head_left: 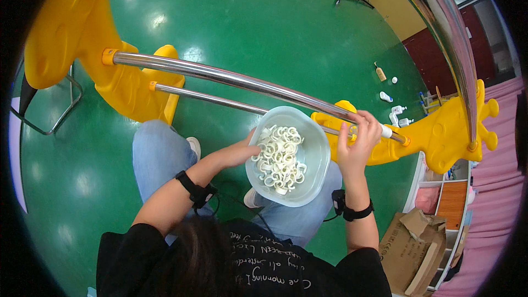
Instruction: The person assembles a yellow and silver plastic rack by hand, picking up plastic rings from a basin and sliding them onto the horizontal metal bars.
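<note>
A pale blue plastic basin (314,170) rests over my lap, tilted a little toward me. Many white plastic open rings (279,157) lie heaped in it. My left hand (241,152) grips the basin's left side, the fingers partly hidden by its wall. To the right of the basin, my right hand (360,140) is raised at the upper metal bar (231,80), with its thumb and fingers curled around a small pale ring (353,130) against the bar. Just right of that hand, a white sleeve-like piece (386,132) sits around the same bar.
Yellow giraffe-shaped plastic supports (82,38) hold the bars at both ends. A thinner metal bar (209,98) runs beyond the upper one. At the right are bottles (380,72) on the green floor, a cardboard box (410,253), a shelf (451,203) and a pink curtain (498,181).
</note>
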A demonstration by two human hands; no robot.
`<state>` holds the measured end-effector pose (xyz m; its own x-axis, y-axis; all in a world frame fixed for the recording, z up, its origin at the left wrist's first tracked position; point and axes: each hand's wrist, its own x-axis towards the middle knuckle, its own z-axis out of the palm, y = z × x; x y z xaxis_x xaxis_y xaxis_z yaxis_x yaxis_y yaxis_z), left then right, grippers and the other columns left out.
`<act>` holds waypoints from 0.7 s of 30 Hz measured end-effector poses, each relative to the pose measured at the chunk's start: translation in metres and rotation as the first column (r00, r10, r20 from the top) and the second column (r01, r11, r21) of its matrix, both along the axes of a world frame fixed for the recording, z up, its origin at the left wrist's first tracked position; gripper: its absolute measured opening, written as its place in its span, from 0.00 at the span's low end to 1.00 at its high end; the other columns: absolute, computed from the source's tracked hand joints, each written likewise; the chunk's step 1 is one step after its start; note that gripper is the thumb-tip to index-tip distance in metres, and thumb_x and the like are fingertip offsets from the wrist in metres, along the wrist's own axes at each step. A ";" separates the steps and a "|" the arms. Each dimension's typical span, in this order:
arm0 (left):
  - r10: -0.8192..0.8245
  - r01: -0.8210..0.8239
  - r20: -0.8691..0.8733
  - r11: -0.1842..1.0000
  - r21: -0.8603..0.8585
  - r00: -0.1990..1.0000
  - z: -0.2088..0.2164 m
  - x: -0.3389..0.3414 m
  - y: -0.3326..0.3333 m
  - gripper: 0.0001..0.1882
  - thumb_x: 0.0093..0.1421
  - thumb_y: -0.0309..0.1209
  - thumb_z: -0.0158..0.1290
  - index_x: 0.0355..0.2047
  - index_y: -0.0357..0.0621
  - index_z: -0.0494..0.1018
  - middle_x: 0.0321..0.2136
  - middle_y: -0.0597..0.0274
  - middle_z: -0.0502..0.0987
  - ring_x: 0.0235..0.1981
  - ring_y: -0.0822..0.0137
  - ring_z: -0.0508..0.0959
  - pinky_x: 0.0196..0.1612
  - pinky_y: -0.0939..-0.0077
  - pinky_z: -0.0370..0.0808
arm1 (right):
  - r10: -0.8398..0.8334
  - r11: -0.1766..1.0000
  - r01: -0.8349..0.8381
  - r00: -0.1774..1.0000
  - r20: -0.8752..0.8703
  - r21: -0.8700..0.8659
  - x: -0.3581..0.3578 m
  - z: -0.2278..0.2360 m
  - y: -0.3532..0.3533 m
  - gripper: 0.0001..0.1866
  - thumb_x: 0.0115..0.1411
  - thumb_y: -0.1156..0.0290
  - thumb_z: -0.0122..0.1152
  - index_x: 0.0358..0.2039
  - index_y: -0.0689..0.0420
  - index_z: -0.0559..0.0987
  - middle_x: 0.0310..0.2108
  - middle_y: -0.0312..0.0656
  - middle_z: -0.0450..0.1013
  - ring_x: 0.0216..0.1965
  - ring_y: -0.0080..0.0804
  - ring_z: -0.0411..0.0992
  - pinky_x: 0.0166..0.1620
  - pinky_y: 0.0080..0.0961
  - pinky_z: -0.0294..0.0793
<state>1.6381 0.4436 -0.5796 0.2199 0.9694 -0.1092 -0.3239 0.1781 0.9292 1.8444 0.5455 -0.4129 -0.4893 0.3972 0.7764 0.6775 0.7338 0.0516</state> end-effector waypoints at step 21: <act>-0.058 0.074 -0.164 0.993 0.091 0.985 -0.021 -0.025 -0.015 0.46 0.50 0.30 0.45 0.63 0.35 0.31 0.62 0.43 0.44 0.65 0.54 0.45 0.64 0.68 0.46 | 0.360 0.542 0.117 0.863 0.355 -0.832 -0.038 -0.117 -0.006 0.14 0.50 0.74 0.59 0.38 0.61 0.72 0.35 0.50 0.72 0.36 0.43 0.72 0.39 0.35 0.72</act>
